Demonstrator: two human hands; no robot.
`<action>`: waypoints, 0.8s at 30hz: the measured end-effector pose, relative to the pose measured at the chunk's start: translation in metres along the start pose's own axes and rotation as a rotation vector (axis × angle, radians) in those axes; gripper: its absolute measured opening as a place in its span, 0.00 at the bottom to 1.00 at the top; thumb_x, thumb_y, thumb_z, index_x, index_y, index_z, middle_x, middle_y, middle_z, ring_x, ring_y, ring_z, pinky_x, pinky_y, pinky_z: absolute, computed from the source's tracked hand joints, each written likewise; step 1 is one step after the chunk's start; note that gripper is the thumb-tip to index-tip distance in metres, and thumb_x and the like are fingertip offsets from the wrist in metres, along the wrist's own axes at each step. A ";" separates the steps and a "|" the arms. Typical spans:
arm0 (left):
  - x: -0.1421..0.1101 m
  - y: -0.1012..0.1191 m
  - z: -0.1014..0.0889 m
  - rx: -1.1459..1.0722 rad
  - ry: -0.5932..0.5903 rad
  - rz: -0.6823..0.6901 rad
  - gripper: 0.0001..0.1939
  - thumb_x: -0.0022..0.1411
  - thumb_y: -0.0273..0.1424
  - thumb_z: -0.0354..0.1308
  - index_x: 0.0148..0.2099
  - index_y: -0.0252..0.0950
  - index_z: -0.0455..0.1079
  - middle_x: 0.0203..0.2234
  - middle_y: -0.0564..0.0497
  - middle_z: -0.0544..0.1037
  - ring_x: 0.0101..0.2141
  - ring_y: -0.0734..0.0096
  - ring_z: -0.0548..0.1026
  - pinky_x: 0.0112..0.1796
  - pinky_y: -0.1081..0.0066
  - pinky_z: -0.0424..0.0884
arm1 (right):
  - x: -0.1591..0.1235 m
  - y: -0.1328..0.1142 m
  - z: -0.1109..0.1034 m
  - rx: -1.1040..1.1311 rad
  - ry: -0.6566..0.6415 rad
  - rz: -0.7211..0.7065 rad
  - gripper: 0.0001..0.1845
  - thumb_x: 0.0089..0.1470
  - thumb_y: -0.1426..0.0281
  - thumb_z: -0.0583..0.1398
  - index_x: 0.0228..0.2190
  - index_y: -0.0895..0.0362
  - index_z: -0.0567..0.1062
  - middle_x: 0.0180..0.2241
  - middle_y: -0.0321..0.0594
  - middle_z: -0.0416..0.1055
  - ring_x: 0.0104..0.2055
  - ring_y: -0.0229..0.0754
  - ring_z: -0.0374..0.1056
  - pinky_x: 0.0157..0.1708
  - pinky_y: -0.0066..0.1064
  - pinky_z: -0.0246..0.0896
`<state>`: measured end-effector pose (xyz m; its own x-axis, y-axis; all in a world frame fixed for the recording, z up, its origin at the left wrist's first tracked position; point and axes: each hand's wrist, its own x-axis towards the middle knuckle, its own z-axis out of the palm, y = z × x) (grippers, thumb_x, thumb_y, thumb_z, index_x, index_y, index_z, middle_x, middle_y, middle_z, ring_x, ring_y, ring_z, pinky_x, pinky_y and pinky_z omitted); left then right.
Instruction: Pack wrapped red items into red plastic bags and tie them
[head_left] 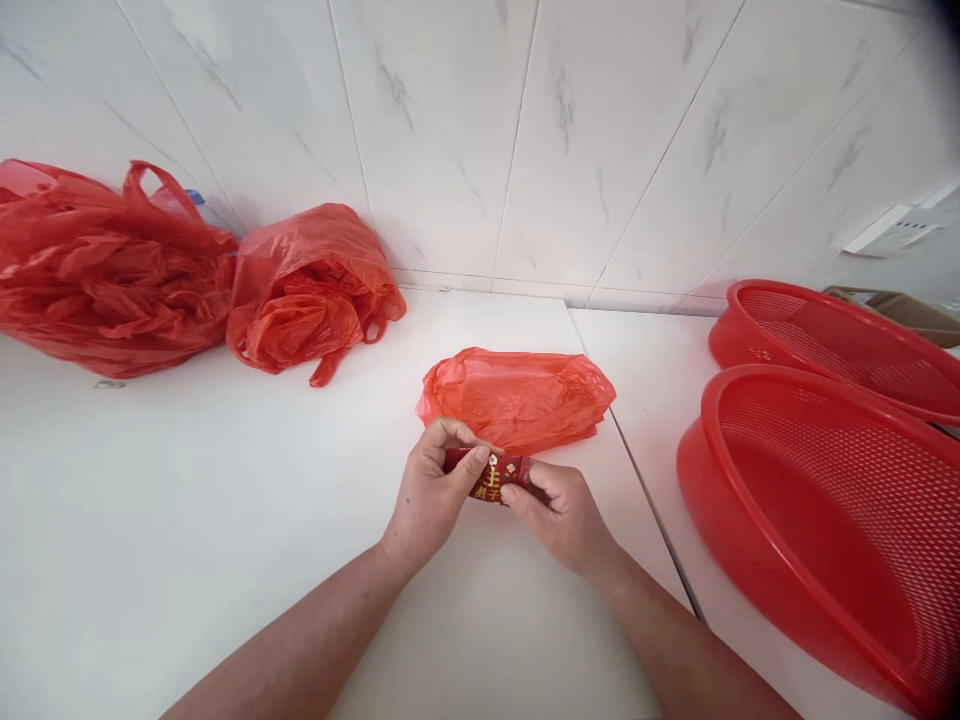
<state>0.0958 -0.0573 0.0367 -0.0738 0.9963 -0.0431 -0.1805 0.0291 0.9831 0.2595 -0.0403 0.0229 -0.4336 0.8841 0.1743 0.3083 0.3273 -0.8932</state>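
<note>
Red everywhere: pretty much every loose thing on this counter is red plastic, the rest is white.
Baskets: two mesh baskets on the right, the near basket [817,530] big and tilted toward the camera, the far basket [840,345] just behind it. As far as I can see, nothing sits in either, only bare mesh.
Big bags: a crumpled big bag [105,270] far left against the wall, with a second bag [311,285] touching it on its right. Both look stuffed, but the plastic hides whatever's inside.
Small bag: a flatter small bag [517,395] lies mid-counter, just behind the hands. Can't tell what's in it either.
Packet: a little dark red packet [495,478] with gold print, held just above the counter in front of the small bag.
Counter: a white counter [187,500], with a seam running down the right part, between the hands and the baskets.
Room: marbled white wall tiles behind, a white fitting [896,230] on the right wall, and something brown [892,310] poking out behind the far basket.
Left hand: the left hand [435,490] is curled in, fingers pinching the packet's left end from above.
Right hand: the right hand [559,510] is also closed, thumb and fingers gripping the packet's right end. Both forearms are bare, coming in from the bottom edge.
</note>
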 end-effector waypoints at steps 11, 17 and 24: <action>0.001 -0.003 0.000 -0.045 -0.244 -0.054 0.10 0.55 0.35 0.62 0.32 0.33 0.71 0.26 0.49 0.76 0.30 0.67 0.76 0.37 0.62 0.75 | 0.001 -0.003 -0.003 0.050 -0.003 -0.025 0.12 0.54 0.66 0.56 0.21 0.57 0.70 0.20 0.34 0.64 0.22 0.35 0.60 0.22 0.27 0.57; -0.002 -0.002 0.001 0.067 -0.197 -0.061 0.12 0.53 0.38 0.63 0.26 0.34 0.69 0.21 0.52 0.72 0.25 0.73 0.71 0.28 0.71 0.69 | 0.002 0.002 -0.008 0.148 -0.007 -0.002 0.15 0.56 0.60 0.55 0.24 0.57 0.68 0.21 0.32 0.60 0.23 0.34 0.56 0.23 0.26 0.54; 0.000 -0.002 -0.001 0.155 -0.056 -0.037 0.17 0.57 0.43 0.57 0.27 0.34 0.70 0.19 0.55 0.66 0.22 0.77 0.62 0.24 0.76 0.60 | 0.003 0.007 -0.018 0.168 0.130 0.014 0.21 0.59 0.60 0.54 0.18 0.56 0.57 0.19 0.31 0.50 0.23 0.33 0.48 0.23 0.27 0.44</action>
<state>0.0951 -0.0578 0.0348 -0.0141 0.9971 -0.0742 -0.0284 0.0738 0.9969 0.2753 -0.0291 0.0246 -0.3140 0.9273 0.2039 0.1631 0.2642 -0.9506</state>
